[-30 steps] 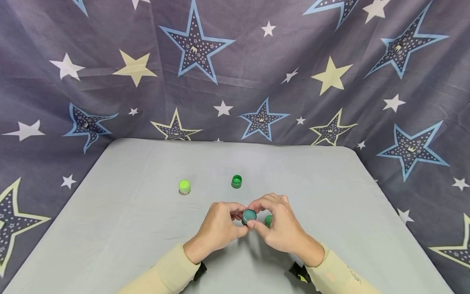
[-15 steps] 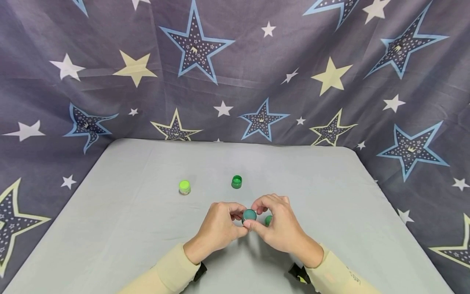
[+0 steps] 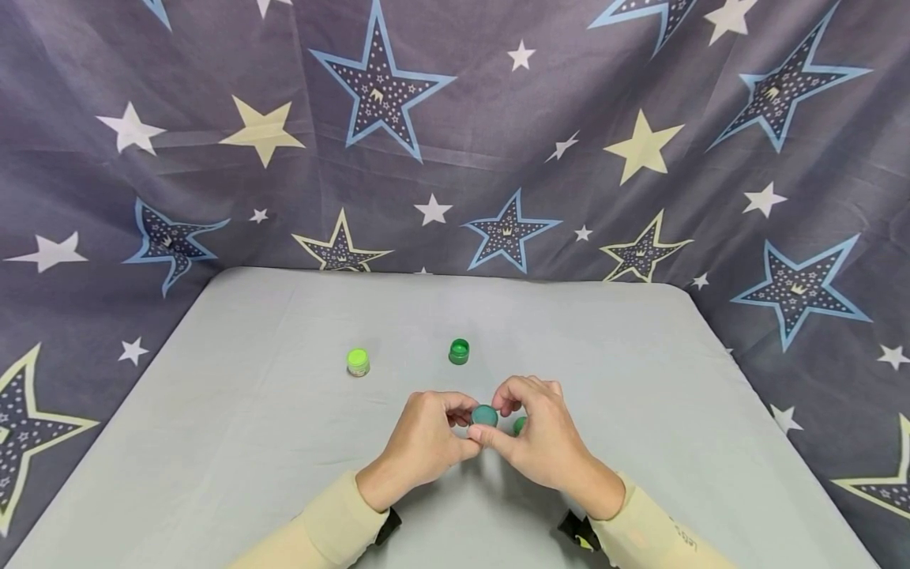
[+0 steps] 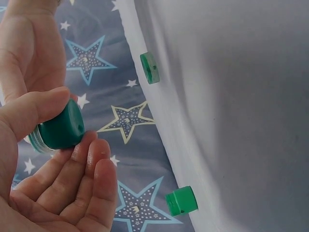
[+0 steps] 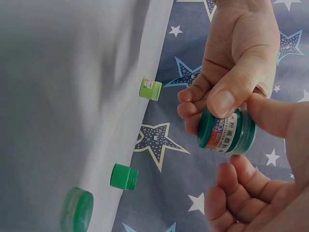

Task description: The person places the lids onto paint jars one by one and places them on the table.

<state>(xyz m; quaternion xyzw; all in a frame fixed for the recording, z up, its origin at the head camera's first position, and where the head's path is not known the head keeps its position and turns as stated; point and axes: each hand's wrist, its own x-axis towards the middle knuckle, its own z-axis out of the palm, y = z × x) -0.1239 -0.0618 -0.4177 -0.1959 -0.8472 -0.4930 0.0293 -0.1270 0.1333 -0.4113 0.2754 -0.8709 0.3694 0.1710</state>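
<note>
Between my hands, a dark green paint jar (image 5: 223, 134) with a printed label is held above the table. My left hand (image 3: 425, 438) grips its body, thumb across the label. At the other end, the fingers of my right hand (image 3: 542, 442) pinch the clear-edged lid (image 5: 247, 133), with the thumb on one side and the forefinger at the opposite rim. From the head view the lid's round teal top faces up. A loose green lid (image 3: 520, 427) lies partly hidden behind my right hand. Farther back stands an uncovered green jar (image 3: 458, 352).
A lime-green jar (image 3: 358, 363) with its lid on stands to the left of the uncovered one. Pale grey cloth covers the table (image 3: 249, 411). A dark star-patterned curtain (image 3: 455, 142) hangs behind the table and along both sides.
My right thumb has slid left along the jar's near rim, and the forefinger has shifted slightly right. The jar's top has tipped a little. My left hand keeps its grip.
</note>
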